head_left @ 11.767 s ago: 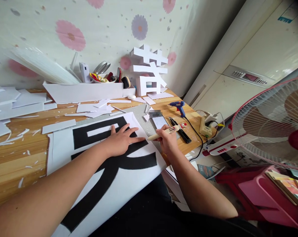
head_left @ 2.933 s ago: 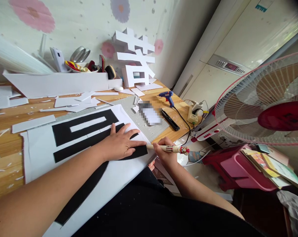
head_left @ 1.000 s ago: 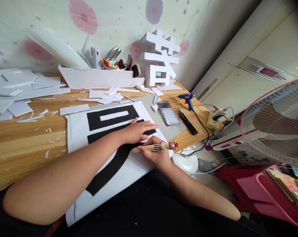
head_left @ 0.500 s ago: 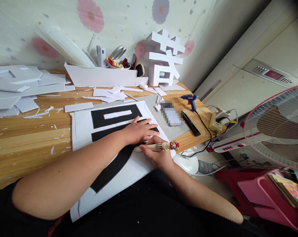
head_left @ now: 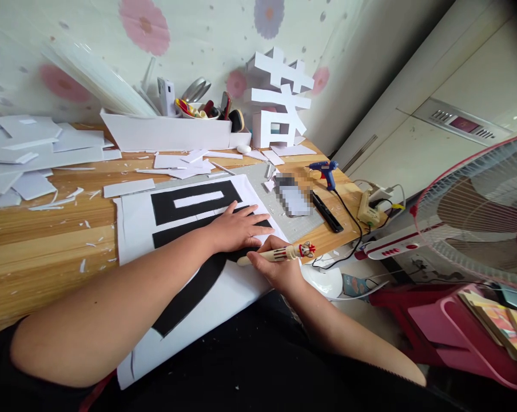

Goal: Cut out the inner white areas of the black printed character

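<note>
My left hand lies flat with fingers spread, pressing on a black cut-out character that rests on a large white sheet. Beside it, my right hand is closed around a thick cream multicolour pen with a red-and-white figure on its top end. The pen slants with its tip low to the left, near the edge of the black shape. Whether the tip touches the sheet I cannot tell. A narrow white opening shows in the upper part of the black shape.
Beyond the sheet lie a grey cutting mat, a black utility knife and a blue glue gun. White foam-board scraps cover the left. A white box and a white 3D character stand behind. A fan is at right.
The view has shifted slightly, so the table appears a little further left. My right hand and the pen have moved slightly right relative to the black shape. My left hand stays on it.
</note>
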`<action>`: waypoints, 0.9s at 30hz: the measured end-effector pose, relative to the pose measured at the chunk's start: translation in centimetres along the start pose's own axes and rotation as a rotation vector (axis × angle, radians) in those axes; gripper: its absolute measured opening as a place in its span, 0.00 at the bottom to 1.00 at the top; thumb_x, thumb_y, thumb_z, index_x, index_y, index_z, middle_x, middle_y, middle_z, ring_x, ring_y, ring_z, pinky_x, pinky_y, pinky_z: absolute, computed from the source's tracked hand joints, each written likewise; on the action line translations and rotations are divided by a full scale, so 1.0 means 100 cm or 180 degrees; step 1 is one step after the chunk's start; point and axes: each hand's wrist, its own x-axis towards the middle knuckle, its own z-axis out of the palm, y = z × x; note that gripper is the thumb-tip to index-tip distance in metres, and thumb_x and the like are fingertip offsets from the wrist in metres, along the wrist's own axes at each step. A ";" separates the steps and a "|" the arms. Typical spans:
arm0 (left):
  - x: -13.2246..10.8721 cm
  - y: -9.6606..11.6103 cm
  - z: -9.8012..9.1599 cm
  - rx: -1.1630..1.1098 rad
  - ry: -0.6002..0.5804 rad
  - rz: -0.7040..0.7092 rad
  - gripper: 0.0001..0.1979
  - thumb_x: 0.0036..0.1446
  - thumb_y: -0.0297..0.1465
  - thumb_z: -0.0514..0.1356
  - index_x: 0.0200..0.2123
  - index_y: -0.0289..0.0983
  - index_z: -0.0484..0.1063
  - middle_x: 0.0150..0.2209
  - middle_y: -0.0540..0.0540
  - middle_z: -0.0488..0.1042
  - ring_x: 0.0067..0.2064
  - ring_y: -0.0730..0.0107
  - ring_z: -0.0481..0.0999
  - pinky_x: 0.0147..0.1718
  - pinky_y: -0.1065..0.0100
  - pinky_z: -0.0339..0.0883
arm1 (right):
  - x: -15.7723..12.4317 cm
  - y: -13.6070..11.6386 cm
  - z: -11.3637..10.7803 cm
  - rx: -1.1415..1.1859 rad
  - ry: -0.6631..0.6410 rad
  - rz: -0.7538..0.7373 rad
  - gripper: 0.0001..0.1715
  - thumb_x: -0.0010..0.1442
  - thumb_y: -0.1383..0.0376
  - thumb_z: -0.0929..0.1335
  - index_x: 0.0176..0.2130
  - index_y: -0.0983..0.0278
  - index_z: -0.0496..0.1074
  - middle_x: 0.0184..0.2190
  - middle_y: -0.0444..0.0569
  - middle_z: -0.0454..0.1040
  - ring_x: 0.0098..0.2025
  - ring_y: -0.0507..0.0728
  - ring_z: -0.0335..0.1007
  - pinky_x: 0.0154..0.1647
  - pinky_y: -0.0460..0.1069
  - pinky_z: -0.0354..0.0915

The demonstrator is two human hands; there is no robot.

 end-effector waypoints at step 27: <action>-0.001 -0.001 -0.004 0.0320 -0.0160 0.0058 0.34 0.63 0.57 0.53 0.69 0.57 0.56 0.75 0.49 0.46 0.74 0.43 0.40 0.63 0.27 0.31 | 0.000 0.010 -0.031 0.0140 0.0154 0.0325 0.21 0.44 0.53 0.73 0.18 0.60 0.61 0.15 0.40 0.64 0.20 0.50 0.57 0.21 0.46 0.56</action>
